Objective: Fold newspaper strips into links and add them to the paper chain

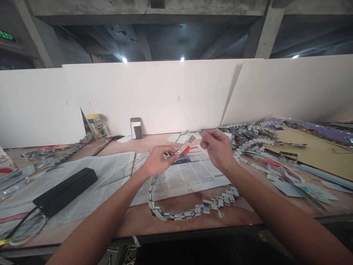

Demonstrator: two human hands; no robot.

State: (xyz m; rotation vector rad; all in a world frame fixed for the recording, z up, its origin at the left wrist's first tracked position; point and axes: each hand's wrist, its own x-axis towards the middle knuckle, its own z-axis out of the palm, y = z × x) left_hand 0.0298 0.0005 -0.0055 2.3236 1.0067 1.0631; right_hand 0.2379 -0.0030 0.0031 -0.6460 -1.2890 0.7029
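Head view: the left hand [161, 160] pinches a paper strip [182, 148] above newspaper [193, 176], the right hand [217, 149] curls across a gap, its grip impossible to tell, and a paper chain [176, 215] bows near the front edge of the tabletop [135, 221].

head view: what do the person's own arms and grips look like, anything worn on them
The left arm and right arm show no sleeves, watches or bracelets. The left grip and right grip are ungloved human hands; no markings or cables show.
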